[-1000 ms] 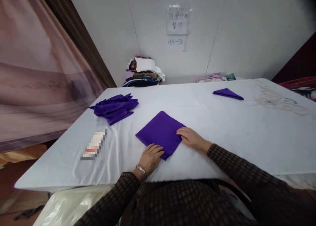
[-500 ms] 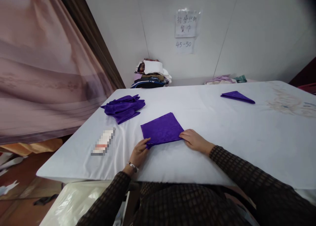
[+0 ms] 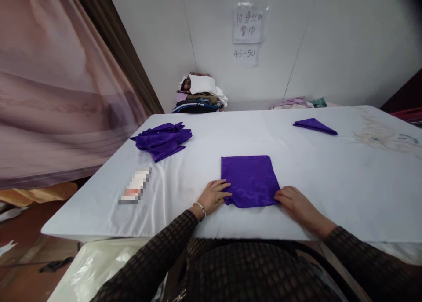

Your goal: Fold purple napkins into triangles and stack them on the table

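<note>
So, one square-folded purple cloth (image 3: pixel 249 179), flat on the white table (image 3: pixel 329 183), directly between the hands and extending away from the body. Left hand (image 3: pixel 213 198) is on its near-left edge, fingers straight and slightly parted, tips over the fabric. Right hand (image 3: pixel 295 201) is at the near-right corner, fingertips drawn together on the edge.

Key relation: near edge runs hand to hand, roughly across the body; far edge is about parallel, out of reach of both sets of fingertips where they sit. No clear long axis, footprint is close to square. Neither hand is really nearer, both touch; left overlaps a bit more fabric, right only the corner.

Grip state: can't call it for either. Thumbs are hidden, so pinching a layer vs just pressing is not readable. Layer count also not readable. Near-left corner looks uneven by the left fingertips, partly covered by them.

Around: loose purple heap (image 3: pixel 161 140) beyond and outward of the left hand; pixelated flat item (image 3: pixel 136 185) outward of it, nearer than the heap, contents masked. Folded purple piece (image 3: pixel 314 125) well beyond the right hand, underside not visible.
</note>
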Tool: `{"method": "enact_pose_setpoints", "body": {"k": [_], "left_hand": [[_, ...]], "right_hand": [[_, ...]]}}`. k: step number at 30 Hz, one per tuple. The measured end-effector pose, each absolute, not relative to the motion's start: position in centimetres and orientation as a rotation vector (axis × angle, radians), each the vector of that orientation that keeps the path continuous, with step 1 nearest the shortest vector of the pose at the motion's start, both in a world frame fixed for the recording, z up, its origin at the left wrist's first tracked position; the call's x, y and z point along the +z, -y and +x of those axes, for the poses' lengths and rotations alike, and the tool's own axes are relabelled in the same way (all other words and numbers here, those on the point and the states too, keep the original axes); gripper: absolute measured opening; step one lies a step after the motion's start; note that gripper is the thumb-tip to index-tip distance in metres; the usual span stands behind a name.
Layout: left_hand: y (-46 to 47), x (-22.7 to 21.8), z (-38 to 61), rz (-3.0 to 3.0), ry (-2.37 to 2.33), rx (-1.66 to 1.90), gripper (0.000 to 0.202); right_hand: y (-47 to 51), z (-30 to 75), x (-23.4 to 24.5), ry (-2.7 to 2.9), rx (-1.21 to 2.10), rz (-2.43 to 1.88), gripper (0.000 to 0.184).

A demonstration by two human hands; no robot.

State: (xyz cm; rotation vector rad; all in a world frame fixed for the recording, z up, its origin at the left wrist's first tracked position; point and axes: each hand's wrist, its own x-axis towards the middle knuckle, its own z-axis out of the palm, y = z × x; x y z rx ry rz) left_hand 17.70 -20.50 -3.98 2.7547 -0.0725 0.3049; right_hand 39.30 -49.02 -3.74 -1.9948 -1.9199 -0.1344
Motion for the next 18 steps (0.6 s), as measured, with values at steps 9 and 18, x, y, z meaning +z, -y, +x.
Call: {"method": "enact_pose_setpoints", "body": {"k": [9, 18], "left_hand": [[18.7, -3.5, 14.6, 2.798, -0.015, 0.453, 0.037], [24.5, -1.6, 13.8, 2.845, 0.077, 0.299, 0.036]], "right_hand": [[49.0, 35.7, -3.4, 1.900, -0.037, -1.904, 0.043], [49.1, 35.3, -2.4, 1.725, 0.106, -1.881, 0.030]]}}
